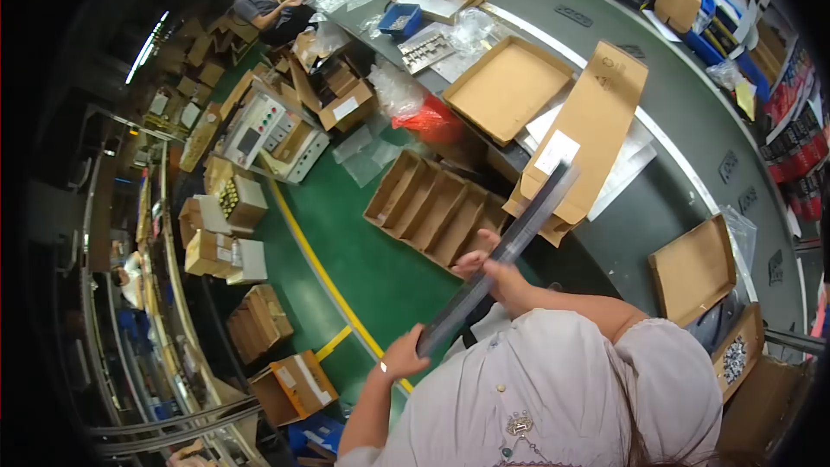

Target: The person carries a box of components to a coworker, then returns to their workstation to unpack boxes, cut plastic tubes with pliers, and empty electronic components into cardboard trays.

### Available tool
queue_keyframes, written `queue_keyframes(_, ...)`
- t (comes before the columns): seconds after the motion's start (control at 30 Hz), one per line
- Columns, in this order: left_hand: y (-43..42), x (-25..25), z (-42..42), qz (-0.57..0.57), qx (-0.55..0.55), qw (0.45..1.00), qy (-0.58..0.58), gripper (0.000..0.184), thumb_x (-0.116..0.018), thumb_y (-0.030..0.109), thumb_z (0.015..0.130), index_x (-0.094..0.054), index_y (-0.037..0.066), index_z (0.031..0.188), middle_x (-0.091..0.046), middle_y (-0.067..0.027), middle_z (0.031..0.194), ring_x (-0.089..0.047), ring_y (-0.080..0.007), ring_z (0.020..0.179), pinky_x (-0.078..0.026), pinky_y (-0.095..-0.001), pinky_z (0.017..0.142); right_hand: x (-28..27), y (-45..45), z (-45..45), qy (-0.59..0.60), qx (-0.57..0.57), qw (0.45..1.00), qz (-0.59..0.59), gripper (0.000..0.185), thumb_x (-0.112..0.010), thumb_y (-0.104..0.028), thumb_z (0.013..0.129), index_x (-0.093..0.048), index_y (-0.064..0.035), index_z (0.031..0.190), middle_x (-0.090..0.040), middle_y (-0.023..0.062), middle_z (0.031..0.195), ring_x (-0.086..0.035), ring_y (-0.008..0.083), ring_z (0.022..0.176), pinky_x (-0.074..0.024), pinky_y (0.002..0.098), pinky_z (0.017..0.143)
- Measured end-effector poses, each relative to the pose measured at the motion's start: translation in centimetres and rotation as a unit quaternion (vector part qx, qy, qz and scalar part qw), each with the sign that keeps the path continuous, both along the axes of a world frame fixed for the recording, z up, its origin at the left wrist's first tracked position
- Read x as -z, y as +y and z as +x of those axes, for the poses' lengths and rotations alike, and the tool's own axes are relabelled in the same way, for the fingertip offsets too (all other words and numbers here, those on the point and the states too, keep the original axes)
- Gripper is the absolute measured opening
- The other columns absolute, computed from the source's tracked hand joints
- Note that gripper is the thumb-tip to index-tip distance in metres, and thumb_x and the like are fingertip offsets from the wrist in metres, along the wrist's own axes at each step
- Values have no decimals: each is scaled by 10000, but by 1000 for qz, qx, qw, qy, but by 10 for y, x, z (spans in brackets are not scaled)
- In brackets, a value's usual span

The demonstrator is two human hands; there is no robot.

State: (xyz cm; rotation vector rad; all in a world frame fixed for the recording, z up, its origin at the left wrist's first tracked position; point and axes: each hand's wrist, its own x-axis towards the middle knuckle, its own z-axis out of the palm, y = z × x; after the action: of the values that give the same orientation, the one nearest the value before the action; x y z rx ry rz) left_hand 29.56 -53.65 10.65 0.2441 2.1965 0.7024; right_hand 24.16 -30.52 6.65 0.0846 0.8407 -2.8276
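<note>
A long, dark grey, flat bar (471,296) runs diagonally in front of my chest; its exact kind cannot be made out. My left hand (404,355) is closed round its lower end. Farther up, my right hand (510,284) grips it near the middle, with fingertips showing past the far side. The bar's upper end lies over a long cardboard box (605,104) with a white label (558,152) on the workbench. Beyond my right hand, a cardboard box with several long compartments (441,207) sits low beside the bench.
A shallow cardboard tray (508,91), a blue bin (399,20) and metal parts (427,52) lie on the bench. Another open tray (693,270) is at right. A control box (275,130) stands on the left. Farther back, a person (264,10) sits. Yellow lines (303,246) mark the green floor.
</note>
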Motion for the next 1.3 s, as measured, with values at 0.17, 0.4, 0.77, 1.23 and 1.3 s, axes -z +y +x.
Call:
queue_keyframes(0.17,58,88,-86,291,117,948,58,394,-504,203,728,-423,20,1067,-516,-156,881,-523,-264,792,-411,-320,689,13,68,-27,-123,217,966,-67,169,-413,-194,717,-419,-98,856,-367,59,550,-401,191,548,-388,350,637)
queue_keyframes(0.4,202,162,-171,124,-14,977,175,425,-527,351,711,-524,3,955,-539,-188,919,-509,-306,873,-412,-364,751,6,156,17,-153,429,890,23,159,-449,-228,689,-455,-85,758,-359,66,554,-374,177,533,-381,333,600)
queue_keyframes(0.77,239,219,-165,412,-350,742,-397,141,-421,125,811,-509,50,730,-529,-52,682,-528,-155,633,-451,-258,556,5,158,61,-237,450,859,57,174,-394,-231,697,-403,-59,717,-355,63,571,-377,186,535,-377,352,609)
queue_keyframes(1.23,302,226,-210,398,-198,886,133,221,-511,194,718,-563,33,860,-561,-193,853,-526,-325,832,-409,-367,686,11,173,59,-203,533,820,41,169,-424,-235,695,-444,-69,720,-411,81,552,-410,207,508,-391,384,604)
queue_keyframes(1.3,308,216,-210,315,-151,909,229,237,-530,209,695,-565,42,860,-563,-182,831,-520,-339,813,-414,-377,686,15,179,57,-229,531,813,65,172,-420,-231,700,-422,-67,752,-414,89,561,-424,222,510,-395,390,621)
